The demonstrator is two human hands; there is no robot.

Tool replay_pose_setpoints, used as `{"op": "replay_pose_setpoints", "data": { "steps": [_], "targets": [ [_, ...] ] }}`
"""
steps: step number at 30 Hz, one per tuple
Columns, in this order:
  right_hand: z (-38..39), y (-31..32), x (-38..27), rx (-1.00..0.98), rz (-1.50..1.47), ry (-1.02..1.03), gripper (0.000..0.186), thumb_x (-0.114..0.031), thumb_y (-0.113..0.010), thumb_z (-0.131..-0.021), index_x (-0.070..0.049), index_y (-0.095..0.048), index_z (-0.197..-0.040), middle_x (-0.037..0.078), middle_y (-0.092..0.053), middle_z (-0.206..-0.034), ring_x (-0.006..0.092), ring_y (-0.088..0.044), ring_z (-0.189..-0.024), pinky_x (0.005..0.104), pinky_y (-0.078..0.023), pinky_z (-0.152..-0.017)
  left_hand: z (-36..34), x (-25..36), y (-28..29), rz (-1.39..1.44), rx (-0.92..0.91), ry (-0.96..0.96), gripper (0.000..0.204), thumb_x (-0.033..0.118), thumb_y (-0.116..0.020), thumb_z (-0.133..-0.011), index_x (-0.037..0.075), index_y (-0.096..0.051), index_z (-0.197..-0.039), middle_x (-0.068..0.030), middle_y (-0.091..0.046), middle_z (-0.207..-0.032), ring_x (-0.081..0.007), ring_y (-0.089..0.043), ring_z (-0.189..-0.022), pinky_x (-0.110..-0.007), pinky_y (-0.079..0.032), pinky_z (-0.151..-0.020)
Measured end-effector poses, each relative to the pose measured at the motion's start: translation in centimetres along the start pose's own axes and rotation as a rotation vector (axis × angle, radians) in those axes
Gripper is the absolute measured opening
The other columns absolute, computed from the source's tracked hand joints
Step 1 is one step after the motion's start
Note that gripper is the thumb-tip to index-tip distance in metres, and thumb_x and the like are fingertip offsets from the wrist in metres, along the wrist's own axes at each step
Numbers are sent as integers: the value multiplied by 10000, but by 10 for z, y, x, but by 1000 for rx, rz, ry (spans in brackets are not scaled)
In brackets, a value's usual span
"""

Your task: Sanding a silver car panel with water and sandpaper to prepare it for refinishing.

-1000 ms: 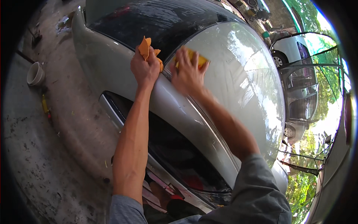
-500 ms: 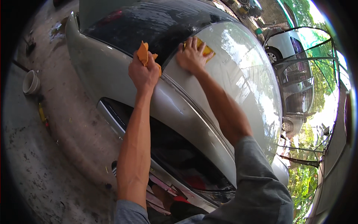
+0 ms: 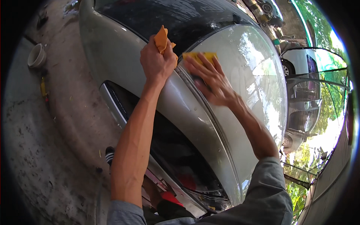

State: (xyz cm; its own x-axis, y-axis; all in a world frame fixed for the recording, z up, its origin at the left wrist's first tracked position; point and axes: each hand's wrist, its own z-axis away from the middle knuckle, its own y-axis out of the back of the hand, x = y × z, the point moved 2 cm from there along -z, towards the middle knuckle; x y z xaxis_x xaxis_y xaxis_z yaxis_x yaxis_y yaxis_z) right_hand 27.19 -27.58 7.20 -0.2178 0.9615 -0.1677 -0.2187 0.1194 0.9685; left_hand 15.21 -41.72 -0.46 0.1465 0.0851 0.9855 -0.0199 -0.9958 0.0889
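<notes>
My left hand (image 3: 157, 62) is closed round a crumpled orange cloth (image 3: 162, 39) at the edge of a silver car's roof (image 3: 255, 97), beside the dark glass (image 3: 180, 18) at the top. To its right, my right hand (image 3: 212, 82) lies over a yellow pad (image 3: 208, 56), fingers pressed on it against the roof near the long trim groove. The pad is partly hidden by the fingers, and the hand is slightly blurred. A dark side window (image 3: 168, 150) runs below my hands, between my forearms.
On the concrete floor at left stand a white bucket (image 3: 36, 55) and a yellow object (image 3: 44, 88). Striped footwear (image 3: 110, 155) shows beside my left forearm. Parked cars (image 3: 300, 108) and a metal frame line the right side, with greenery beyond.
Since half a second ago my right hand and the yellow pad have moved down the picture, toward me. My left hand, still on the orange cloth, appears slightly higher and further right.
</notes>
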Motion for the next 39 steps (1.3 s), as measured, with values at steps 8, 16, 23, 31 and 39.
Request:
{"op": "replay_pose_setpoints", "data": {
  "steps": [8, 16, 23, 31, 39],
  "targets": [
    [14, -13, -29, 20, 68, -43, 535, -293, -418, -1000, -214, -339, -1523, 2, -274, -1601, 330, -154, -1495, 600, -25, -1189, 1, -3, 0, -15, 27, -54, 199, 192, -647, -878, 9, -614, -951, -151, -693, -792, -328, -695, -725, -424, -548, -713],
    [3, -8, -5, -43, 15, 62, 524, -300, -402, -1004, -219, -351, -1519, -6, -271, -1603, 304, -159, -1497, 581, -48, -1194, 0, -2, -2, -44, 62, -103, 179, 166, -655, -845, 3, -595, -887, -130, -710, -779, -346, -684, -772, -429, -536, -731],
    [1, -16, -36, 8, 37, -150, 536, -358, -365, -1017, -199, -329, -1527, 12, -250, -1611, 337, -157, -1494, 625, -46, -1169, 4, 3, 4, 2, 30, -52, 173, 163, -657, -846, 3, -607, -887, -114, -716, -786, -336, -684, -780, -420, -532, -738],
    [-17, -15, -53, 80, -128, -519, 534, -366, -301, -1028, -159, -337, -1520, 45, -226, -1618, 336, -75, -1508, 602, 24, -1172, 5, 0, 4, 85, 22, 26, 215, 216, -632, -898, 3, -623, -925, -123, -712, -797, -323, -695, -774, -397, -536, -730],
    [-24, -26, -50, 87, -89, -495, 533, -391, -312, -1029, -181, -352, -1518, 28, -216, -1622, 352, -83, -1505, 610, 16, -1165, -1, -5, 2, 75, 57, -12, 201, 203, -625, -910, 6, -628, -949, -132, -712, -821, -325, -696, -772, -408, -535, -726]
  ]
}}
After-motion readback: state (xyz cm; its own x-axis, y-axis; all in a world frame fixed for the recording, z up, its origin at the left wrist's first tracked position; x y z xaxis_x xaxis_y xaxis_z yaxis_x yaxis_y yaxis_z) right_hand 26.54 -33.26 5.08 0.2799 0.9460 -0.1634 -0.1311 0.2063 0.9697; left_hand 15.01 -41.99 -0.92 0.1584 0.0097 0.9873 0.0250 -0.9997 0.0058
